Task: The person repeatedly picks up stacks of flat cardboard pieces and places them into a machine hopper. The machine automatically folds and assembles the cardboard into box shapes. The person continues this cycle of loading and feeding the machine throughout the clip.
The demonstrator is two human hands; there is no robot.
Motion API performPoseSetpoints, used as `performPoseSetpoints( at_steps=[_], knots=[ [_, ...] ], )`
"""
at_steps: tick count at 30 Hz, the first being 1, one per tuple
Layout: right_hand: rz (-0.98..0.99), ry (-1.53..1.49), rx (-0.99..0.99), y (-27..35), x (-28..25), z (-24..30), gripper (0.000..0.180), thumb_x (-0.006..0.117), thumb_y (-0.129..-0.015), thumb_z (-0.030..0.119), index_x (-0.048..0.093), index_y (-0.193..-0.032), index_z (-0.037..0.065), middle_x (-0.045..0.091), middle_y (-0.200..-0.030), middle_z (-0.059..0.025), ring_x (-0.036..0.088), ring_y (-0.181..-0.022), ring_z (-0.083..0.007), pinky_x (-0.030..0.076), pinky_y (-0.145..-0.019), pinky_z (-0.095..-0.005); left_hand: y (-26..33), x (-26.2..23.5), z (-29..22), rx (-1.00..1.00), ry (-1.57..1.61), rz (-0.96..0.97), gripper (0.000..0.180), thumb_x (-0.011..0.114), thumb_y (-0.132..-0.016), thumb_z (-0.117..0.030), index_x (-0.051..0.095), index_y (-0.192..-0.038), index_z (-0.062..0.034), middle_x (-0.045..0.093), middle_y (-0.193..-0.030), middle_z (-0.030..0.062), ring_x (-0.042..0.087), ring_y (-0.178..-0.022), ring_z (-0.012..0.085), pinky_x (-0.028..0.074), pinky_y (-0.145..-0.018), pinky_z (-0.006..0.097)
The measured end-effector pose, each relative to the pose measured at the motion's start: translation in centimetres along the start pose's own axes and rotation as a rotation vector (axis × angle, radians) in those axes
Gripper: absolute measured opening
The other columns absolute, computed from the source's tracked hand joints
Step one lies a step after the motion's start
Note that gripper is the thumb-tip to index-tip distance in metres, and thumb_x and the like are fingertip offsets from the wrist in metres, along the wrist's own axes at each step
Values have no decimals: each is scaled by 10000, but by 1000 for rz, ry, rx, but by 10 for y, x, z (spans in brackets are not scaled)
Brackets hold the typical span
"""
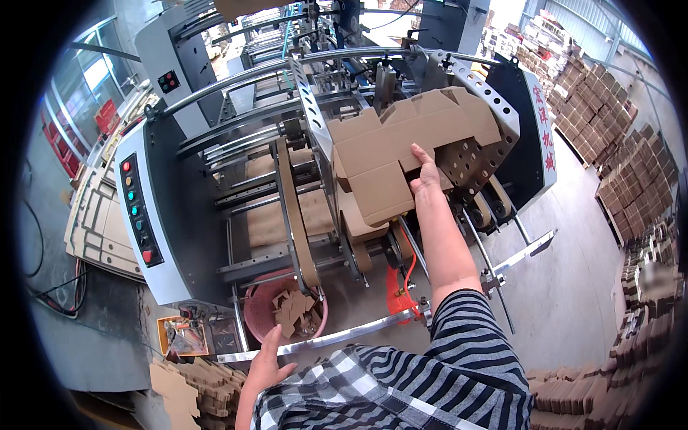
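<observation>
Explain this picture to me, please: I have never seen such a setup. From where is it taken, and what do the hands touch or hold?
It is taken by a wide fisheye camera worn on the head, looking down, so straight edges bend near the rim. There is no robot: the wearer works barehanded. The right hand is stretched forward and touches brown cardboard lying on a large machine; whether it grips it, I cannot tell. The left hand seems to hold nothing and is near a metal rail and a pink basket with cardboard scraps inside.
</observation>
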State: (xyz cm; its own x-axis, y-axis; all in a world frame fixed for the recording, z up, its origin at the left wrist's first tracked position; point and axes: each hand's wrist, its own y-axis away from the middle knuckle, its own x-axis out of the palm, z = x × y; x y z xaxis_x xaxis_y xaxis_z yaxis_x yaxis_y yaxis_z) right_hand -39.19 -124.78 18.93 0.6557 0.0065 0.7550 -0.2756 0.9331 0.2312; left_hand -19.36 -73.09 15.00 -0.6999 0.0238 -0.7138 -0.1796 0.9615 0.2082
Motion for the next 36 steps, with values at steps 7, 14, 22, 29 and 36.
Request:
performPoseSetpoints(
  at_steps=[7,14,22,29,36],
  knots=[
    [-66,14,32,-11,-39,-31,441,712,-803,200,562,-1185,37,615,-1140,-118,576,-1063,-305,468,-939,-477,-22,8,8,-17,17,94,989,779,-690,-195,171,-1463,-88,368,-1404,222,428,-1252,390,411,-1002,405],
    [25,112,237,5,-42,-20,548,711,-812,221,467,-1276,63,544,-1233,-133,513,-1157,-313,445,-958,-517,-29,11,16,-57,29,136,1005,786,-688,-202,164,-1467,-76,374,-1406,219,415,-1272,379,401,-1011,400],
    [-160,301,184,12,-42,-18,615,714,-791,262,422,-1293,60,491,-1261,-155,500,-1176,-309,485,-922,-497,-44,25,31,-102,156,170,989,795,-687,-181,190,-1464,-87,386,-1400,208,438,-1247,382,410,-1001,395],
    [-192,439,210,18,-36,-7,585,707,-783,253,442,-1261,43,508,-1220,-163,529,-1119,-295,523,-853,-447,-54,36,30,22,42,205,971,794,-674,-67,218,-1456,-102,422,-1368,207,479,-1208,374,429,-986,394],
    [-161,452,332,0,-26,-2,568,697,-787,263,452,-1271,95,516,-1245,-147,534,-1113,-298,505,-876,-428,-61,32,10,75,15,195,916,787,-685,-82,266,-1438,-94,440,-1354,208,476,-1209,381,428,-982,402]
  ],
)
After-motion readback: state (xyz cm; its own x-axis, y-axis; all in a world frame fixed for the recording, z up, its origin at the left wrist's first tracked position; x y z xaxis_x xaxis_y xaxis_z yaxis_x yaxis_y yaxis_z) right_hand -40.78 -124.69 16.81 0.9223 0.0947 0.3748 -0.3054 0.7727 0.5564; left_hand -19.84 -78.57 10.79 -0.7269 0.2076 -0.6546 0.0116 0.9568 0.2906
